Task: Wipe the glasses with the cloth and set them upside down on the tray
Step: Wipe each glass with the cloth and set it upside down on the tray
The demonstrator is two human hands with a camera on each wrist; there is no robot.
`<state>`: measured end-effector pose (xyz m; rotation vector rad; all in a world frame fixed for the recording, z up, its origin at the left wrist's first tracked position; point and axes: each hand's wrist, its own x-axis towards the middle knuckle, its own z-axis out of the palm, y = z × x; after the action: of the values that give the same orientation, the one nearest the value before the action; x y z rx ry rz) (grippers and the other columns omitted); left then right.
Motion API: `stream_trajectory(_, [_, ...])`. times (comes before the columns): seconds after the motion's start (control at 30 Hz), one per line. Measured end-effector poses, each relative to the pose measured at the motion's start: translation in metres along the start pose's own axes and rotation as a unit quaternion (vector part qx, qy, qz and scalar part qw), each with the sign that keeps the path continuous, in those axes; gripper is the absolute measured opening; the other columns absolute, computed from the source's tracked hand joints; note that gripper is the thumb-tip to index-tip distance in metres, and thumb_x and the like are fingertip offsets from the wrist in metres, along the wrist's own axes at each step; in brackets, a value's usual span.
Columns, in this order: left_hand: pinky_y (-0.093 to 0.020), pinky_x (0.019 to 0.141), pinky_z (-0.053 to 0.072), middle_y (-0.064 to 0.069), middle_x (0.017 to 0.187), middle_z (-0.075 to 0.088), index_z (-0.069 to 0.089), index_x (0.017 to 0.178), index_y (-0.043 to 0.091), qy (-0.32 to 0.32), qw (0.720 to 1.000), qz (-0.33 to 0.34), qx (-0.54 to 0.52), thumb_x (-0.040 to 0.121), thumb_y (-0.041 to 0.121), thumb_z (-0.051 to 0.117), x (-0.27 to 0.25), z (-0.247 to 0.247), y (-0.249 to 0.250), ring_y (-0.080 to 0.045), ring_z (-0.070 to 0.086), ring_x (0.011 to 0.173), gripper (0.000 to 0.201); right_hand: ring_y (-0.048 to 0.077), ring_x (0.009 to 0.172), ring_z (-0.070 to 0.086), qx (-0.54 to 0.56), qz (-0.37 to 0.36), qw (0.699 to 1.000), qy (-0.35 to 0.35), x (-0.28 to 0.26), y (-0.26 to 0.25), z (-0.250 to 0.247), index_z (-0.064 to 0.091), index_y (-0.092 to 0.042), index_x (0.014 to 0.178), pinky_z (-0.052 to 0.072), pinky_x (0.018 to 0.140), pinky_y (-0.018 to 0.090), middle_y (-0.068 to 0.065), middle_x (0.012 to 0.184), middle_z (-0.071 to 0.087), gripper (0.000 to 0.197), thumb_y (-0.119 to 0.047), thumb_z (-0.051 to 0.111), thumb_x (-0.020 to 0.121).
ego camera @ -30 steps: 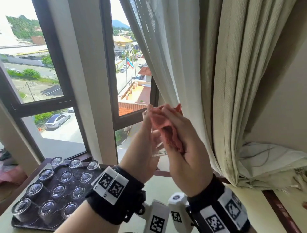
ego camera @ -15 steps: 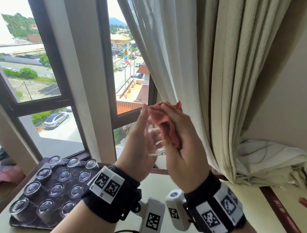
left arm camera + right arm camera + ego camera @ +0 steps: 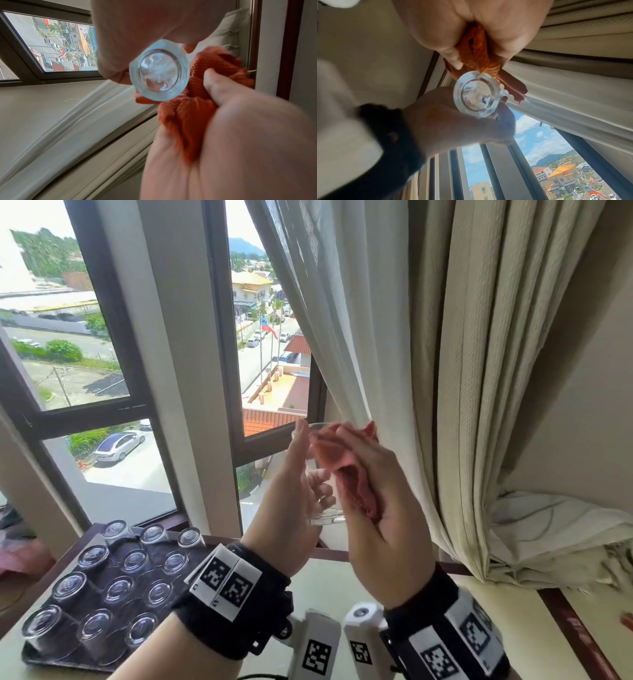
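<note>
Holding a clear glass (image 3: 320,484) at centre frame, the left hand (image 3: 291,501) curls its fingers (image 3: 317,475) round the wall, while the right hand (image 3: 383,508) bunches the red cloth (image 3: 346,470) against it, fingers pinching the fabric. Lower left, a dark tray (image 3: 48,657) on the bench (image 3: 329,583) carries upturned glasses (image 3: 118,589). Beyond hang curtains (image 3: 428,337) and the window (image 3: 113,354)

Clear, glossy glass (image 3: 159,70) with a thick smooth base; the orange-red cloth (image 3: 188,108) is a coarse, matt waffle weave. Upturned glasses (image 3: 120,587) gleam on a dark matt tray (image 3: 44,660). Curtain (image 3: 479,371) is ribbed, dull beige fabric; the table (image 3: 329,587) looks smooth and pale.
</note>
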<state>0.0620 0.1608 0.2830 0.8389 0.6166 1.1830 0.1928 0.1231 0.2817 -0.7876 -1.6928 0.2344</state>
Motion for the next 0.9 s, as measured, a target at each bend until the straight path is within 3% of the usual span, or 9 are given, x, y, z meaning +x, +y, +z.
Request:
stream_trajectory(0.1, [-0.047, 0.102, 0.054, -0.011, 0.109, 0.076, 0.073, 0.124, 0.015, 0.014, 0.999, 0.011, 0.043, 0.083, 0.083, 0.061, 0.000, -0.011, 0.005, -0.025, 0.074, 0.107, 0.081, 0.019, 0.140, 0.054, 0.011, -0.010, 0.999, -0.030, -0.026, 0.002, 0.002, 0.060, 0.000, 0.138, 0.046, 0.116, 0.037, 0.004, 0.146, 0.061, 0.036, -0.009, 0.058, 0.103])
stream_trajectory(0.2, [-0.056, 0.109, 0.052, -0.010, 0.124, 0.077, 0.071, 0.131, 0.022, 0.083, 0.995, 0.018, 0.053, 0.086, 0.084, 0.049, 0.001, -0.015, 0.010, -0.033, 0.071, 0.122, 0.080, 0.013, 0.134, 0.059, 0.022, 0.021, 0.999, -0.014, -0.040, 0.010, -0.002, 0.061, -0.005, 0.138, 0.051, 0.111, 0.039, 0.000, 0.142, 0.063, 0.038, -0.016, 0.052, 0.103])
stream_trajectory(0.37, [-0.059, 0.117, 0.044, -0.022, 0.138, 0.068, 0.064, 0.141, 0.006, 0.031, 0.999, -0.020, 0.012, 0.092, 0.084, 0.035, -0.005, 0.005, 0.004, -0.038, 0.063, 0.133, 0.096, 0.012, 0.120, 0.066, -0.005, 0.052, 0.998, 0.033, -0.002, 0.012, -0.008, 0.054, -0.010, 0.146, 0.057, 0.100, 0.038, 0.000, 0.133, 0.067, 0.042, -0.023, 0.053, 0.106])
stream_trajectory(0.5, [-0.046, 0.104, 0.051, -0.007, 0.105, 0.079, 0.080, 0.109, 0.024, 0.000, 1.000, 0.006, 0.001, 0.093, 0.075, 0.046, -0.006, 0.014, -0.002, -0.024, 0.072, 0.110, 0.064, 0.018, 0.136, 0.057, 0.003, -0.003, 1.000, -0.003, 0.007, 0.000, -0.001, 0.055, -0.002, 0.144, 0.049, 0.112, 0.037, 0.006, 0.145, 0.061, 0.041, -0.014, 0.055, 0.105])
stream_trajectory(0.57, [-0.045, 0.106, 0.048, -0.003, 0.097, 0.079, 0.074, 0.113, 0.019, 0.011, 1.000, -0.005, -0.011, 0.092, 0.077, 0.049, -0.005, 0.005, 0.002, -0.020, 0.072, 0.105, 0.067, 0.019, 0.139, 0.055, 0.003, -0.023, 0.999, -0.025, -0.013, 0.001, 0.003, 0.057, 0.001, 0.141, 0.046, 0.115, 0.037, 0.007, 0.146, 0.060, 0.040, -0.012, 0.054, 0.103])
stream_trajectory(0.63, [-0.057, 0.112, 0.048, -0.011, 0.106, 0.079, 0.066, 0.131, 0.020, 0.056, 0.998, -0.009, -0.002, 0.081, 0.085, 0.057, -0.003, -0.005, 0.006, -0.028, 0.073, 0.114, 0.083, 0.017, 0.125, 0.065, 0.030, 0.012, 0.999, -0.023, -0.036, 0.008, 0.002, 0.060, -0.005, 0.139, 0.053, 0.104, 0.035, 0.001, 0.141, 0.064, 0.038, -0.012, 0.054, 0.103])
stream_trajectory(0.7, [-0.069, 0.111, 0.046, -0.014, 0.108, 0.073, 0.063, 0.135, 0.028, 0.074, 0.997, 0.000, 0.004, 0.074, 0.088, 0.063, 0.000, -0.009, 0.006, -0.032, 0.066, 0.112, 0.086, 0.010, 0.086, 0.072, 0.075, 0.090, 0.993, -0.011, -0.045, 0.013, 0.001, 0.062, -0.015, 0.138, 0.058, 0.074, 0.027, -0.005, 0.116, 0.071, 0.032, -0.016, 0.055, 0.107])
stream_trajectory(0.77, [-0.065, 0.109, 0.049, -0.018, 0.098, 0.065, 0.059, 0.137, 0.027, 0.051, 0.999, -0.002, 0.010, 0.077, 0.086, 0.061, -0.002, -0.004, 0.002, -0.037, 0.063, 0.100, 0.084, 0.006, 0.070, 0.068, 0.072, 0.143, 0.987, 0.020, -0.039, 0.018, 0.001, 0.062, -0.021, 0.134, 0.053, 0.063, 0.020, -0.007, 0.095, 0.071, 0.028, -0.021, 0.056, 0.107])
stream_trajectory(0.9, [-0.056, 0.103, 0.046, -0.017, 0.095, 0.063, 0.075, 0.120, 0.040, 0.031, 0.999, 0.002, 0.013, 0.082, 0.086, 0.060, -0.006, 0.011, -0.009, -0.032, 0.053, 0.092, 0.062, 0.008, 0.099, 0.070, 0.054, 0.094, 0.992, 0.066, 0.000, 0.012, -0.004, 0.059, -0.019, 0.141, 0.058, 0.081, 0.026, -0.007, 0.123, 0.071, 0.036, -0.022, 0.057, 0.105])
